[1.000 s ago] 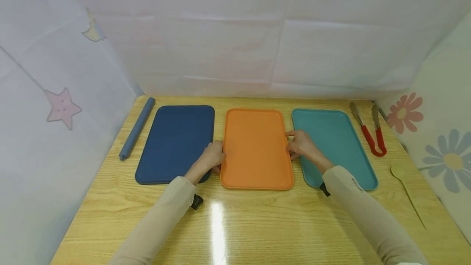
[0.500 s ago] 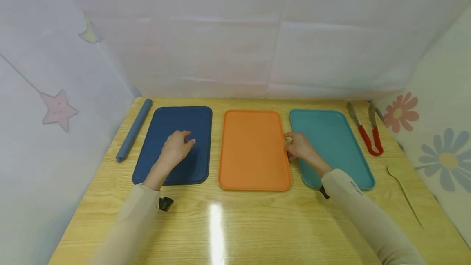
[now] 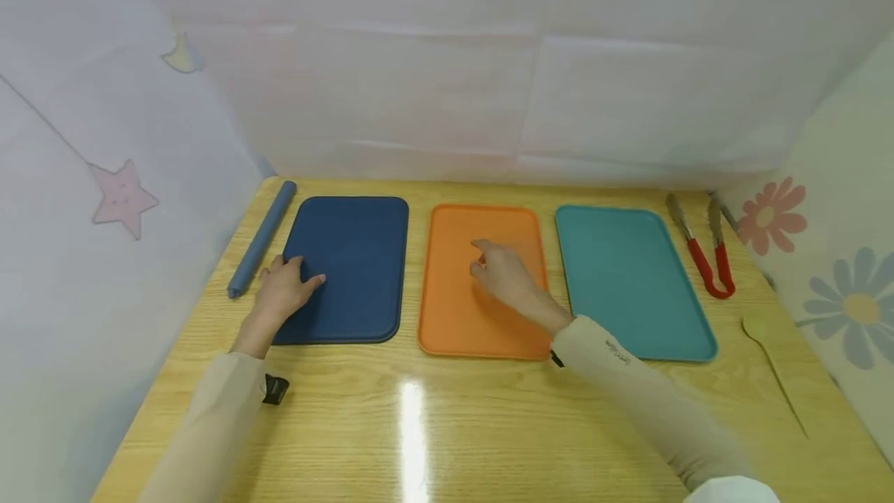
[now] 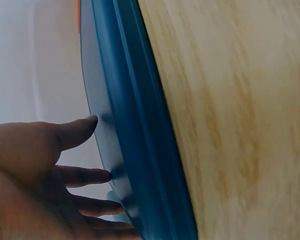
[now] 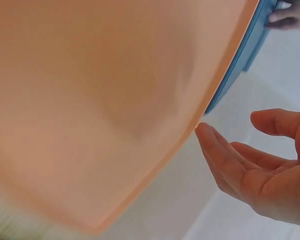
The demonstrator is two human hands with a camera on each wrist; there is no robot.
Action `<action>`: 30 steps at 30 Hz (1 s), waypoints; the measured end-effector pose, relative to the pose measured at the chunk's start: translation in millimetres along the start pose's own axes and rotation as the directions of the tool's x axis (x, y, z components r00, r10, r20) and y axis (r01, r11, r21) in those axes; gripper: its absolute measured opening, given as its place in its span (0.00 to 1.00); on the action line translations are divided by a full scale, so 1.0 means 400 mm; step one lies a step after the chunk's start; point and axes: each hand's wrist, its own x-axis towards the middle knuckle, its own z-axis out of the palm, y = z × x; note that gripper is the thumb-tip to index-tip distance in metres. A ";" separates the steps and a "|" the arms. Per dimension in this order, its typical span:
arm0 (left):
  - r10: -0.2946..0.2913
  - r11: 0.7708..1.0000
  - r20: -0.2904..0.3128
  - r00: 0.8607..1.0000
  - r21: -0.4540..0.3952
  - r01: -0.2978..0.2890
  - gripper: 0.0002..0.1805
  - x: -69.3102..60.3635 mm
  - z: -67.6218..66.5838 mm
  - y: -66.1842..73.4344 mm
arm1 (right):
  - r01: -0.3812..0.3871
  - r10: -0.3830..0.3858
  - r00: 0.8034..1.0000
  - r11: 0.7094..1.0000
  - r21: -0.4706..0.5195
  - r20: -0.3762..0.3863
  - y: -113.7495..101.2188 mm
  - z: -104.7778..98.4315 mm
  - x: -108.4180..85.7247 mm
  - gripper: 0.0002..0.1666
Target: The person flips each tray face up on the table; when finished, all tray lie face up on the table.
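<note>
My left hand (image 3: 279, 291) is over the left edge of the navy blue tray (image 3: 359, 270), its fingers spread and its thumb apart from them. In the left wrist view the fingertips (image 4: 107, 176) appear close to the tray's upper face; whether they touch it I cannot tell. Above the orange tray (image 3: 450, 309) is my right hand (image 3: 506, 278), its fingers loosely bent with nothing between them. The right wrist view has that hand (image 5: 270, 170) beyond the orange tray's edge (image 5: 155, 172), thumb and fingers apart. Both trays lie flat on the table.
A teal tray (image 3: 628, 286) lies right of the orange one. Red-handled tongs (image 3: 708, 254) and a gold-coloured long spoon (image 3: 771, 367) are at the right of the wooden table (image 3: 482, 425). A blue-grey roll (image 3: 261, 239) lies along the left side.
My left hand has left the orange tray's left edge and moved left across the navy tray to its far edge. My right hand has let go of the orange tray's right edge and moved left over it.
</note>
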 end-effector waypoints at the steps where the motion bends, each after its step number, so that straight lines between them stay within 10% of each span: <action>1: -0.001 1.000 -0.001 1.000 -0.001 0.001 0.38 0.004 -0.001 -0.005 | 0.009 -0.009 1.000 1.000 0.013 0.017 -0.023 0.017 0.013 0.28; 12: -0.007 0.999 0.008 1.000 -0.035 0.007 0.45 0.053 -0.034 -0.016 | 0.078 -0.090 0.991 0.990 0.119 0.098 -0.175 0.161 0.141 0.32; 23: 0.000 0.998 0.048 0.999 -0.066 0.003 0.55 0.045 -0.016 -0.051 | 0.046 -0.029 0.992 0.989 -0.139 0.123 -0.205 0.241 0.150 0.32; 27: 0.022 0.998 -0.014 1.000 -0.066 -0.023 0.59 0.051 0.001 -0.069 | -0.066 0.057 0.992 0.995 0.073 0.113 -0.214 0.243 0.153 0.34; 30: 0.018 0.998 -0.027 0.999 -0.059 -0.020 0.57 0.050 -0.003 -0.068 | -0.185 0.149 0.979 0.936 0.300 0.140 -0.220 0.232 0.161 0.35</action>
